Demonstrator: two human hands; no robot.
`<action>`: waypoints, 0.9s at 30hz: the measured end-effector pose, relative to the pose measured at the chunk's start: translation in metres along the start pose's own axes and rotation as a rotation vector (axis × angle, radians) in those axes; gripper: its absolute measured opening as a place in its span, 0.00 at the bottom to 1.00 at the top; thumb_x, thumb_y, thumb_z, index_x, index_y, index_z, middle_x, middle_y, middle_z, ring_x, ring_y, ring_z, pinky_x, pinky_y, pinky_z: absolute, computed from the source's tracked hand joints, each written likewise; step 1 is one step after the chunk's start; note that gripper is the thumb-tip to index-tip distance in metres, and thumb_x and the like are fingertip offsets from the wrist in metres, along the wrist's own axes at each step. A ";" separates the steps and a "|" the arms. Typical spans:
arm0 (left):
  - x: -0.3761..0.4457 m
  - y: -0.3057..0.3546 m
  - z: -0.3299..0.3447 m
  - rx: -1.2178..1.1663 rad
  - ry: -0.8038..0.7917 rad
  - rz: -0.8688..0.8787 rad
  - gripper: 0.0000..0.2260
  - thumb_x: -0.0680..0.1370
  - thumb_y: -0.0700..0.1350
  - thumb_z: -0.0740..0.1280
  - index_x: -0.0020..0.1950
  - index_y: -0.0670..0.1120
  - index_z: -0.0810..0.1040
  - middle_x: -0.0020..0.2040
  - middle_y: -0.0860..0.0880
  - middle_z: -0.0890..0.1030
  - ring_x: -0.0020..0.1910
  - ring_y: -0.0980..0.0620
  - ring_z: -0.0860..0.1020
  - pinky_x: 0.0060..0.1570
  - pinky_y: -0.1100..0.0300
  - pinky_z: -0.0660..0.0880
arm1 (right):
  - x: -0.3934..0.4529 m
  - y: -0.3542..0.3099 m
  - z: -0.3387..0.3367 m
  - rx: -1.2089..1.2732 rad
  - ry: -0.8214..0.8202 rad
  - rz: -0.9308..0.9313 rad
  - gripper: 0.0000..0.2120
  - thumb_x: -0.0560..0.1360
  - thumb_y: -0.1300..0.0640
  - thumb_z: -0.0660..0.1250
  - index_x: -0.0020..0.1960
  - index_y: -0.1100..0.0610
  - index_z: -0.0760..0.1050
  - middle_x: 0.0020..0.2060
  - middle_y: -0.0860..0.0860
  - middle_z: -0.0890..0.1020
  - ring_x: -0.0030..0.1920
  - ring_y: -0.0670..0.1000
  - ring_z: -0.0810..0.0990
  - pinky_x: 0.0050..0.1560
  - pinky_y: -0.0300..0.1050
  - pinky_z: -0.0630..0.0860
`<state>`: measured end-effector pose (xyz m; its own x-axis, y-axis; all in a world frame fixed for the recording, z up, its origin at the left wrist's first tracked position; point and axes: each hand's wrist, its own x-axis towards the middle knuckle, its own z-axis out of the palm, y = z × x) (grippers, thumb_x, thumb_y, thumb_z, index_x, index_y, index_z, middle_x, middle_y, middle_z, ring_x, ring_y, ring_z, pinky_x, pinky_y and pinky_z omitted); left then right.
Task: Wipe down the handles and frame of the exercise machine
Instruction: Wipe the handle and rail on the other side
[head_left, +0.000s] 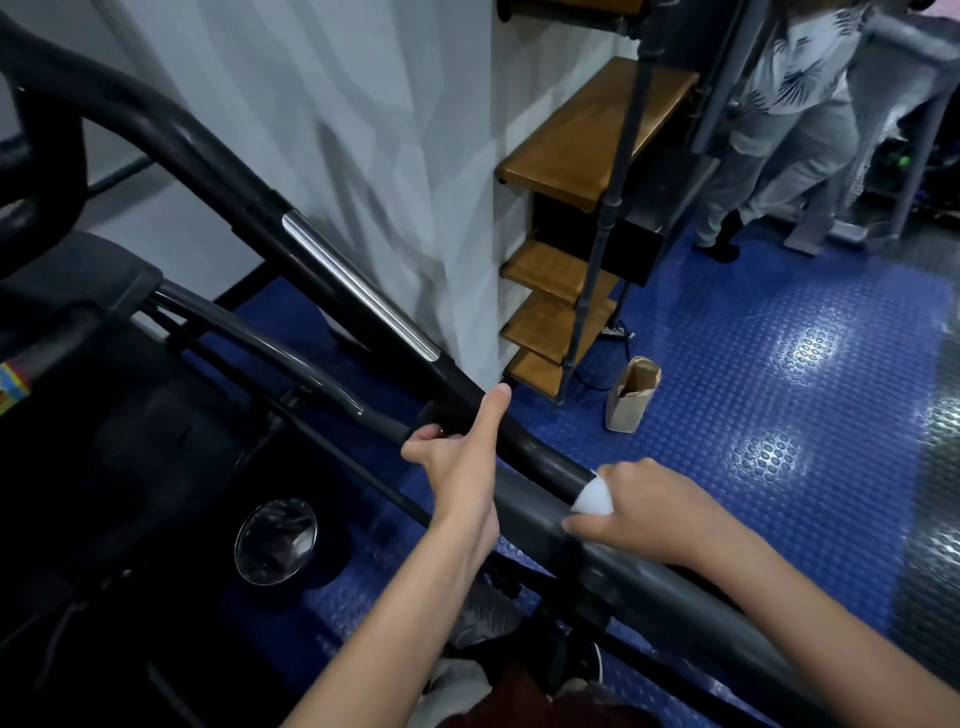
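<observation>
Head view: left hand (457, 462) grips handle (363, 291); right hand (639, 512) pinches, apparently, white cloth (592, 498).

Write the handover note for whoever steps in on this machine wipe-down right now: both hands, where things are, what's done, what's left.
Left hand: grips the long black handle bar just below its chrome strip, thumb lying along the bar, steadying it.
Right hand: holds a white wipe pressed on the same bar, where the black grip meets the grey frame tube.
Done: cannot be judged from this view; no surface looks visibly wet or wiped.
Left: treat the upper handle, chrome strip, the second inner handle, and grey frame as still to wipe.
Nearby: a paper bag stands on the blue floor by the wooden shelves; another person stands beyond.
</observation>
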<state>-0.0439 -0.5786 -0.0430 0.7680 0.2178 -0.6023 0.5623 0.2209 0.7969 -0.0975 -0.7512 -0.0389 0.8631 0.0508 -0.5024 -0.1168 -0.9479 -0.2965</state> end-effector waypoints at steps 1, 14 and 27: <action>0.001 0.000 0.000 -0.006 -0.029 -0.031 0.42 0.58 0.65 0.81 0.58 0.56 0.57 0.61 0.42 0.78 0.58 0.50 0.80 0.65 0.51 0.75 | -0.002 0.007 -0.001 0.028 -0.051 0.005 0.21 0.67 0.29 0.67 0.41 0.46 0.70 0.40 0.43 0.77 0.44 0.47 0.78 0.44 0.46 0.78; 0.010 0.016 -0.008 -0.006 -0.061 -0.066 0.40 0.64 0.48 0.83 0.62 0.52 0.56 0.55 0.40 0.80 0.50 0.45 0.83 0.50 0.51 0.81 | 0.047 -0.061 0.001 0.156 0.197 -0.065 0.18 0.67 0.42 0.72 0.50 0.51 0.75 0.42 0.50 0.81 0.42 0.54 0.81 0.41 0.49 0.81; 0.004 0.008 -0.001 -0.158 -0.070 -0.147 0.42 0.64 0.46 0.83 0.67 0.42 0.61 0.61 0.40 0.77 0.54 0.48 0.84 0.52 0.53 0.83 | -0.018 0.034 0.001 0.003 -0.137 0.045 0.19 0.61 0.40 0.75 0.41 0.49 0.71 0.40 0.45 0.78 0.42 0.46 0.80 0.39 0.44 0.80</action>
<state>-0.0368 -0.5751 -0.0390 0.7038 0.1065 -0.7024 0.6191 0.3930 0.6799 -0.1171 -0.7835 -0.0410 0.7819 0.0510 -0.6214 -0.1555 -0.9492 -0.2736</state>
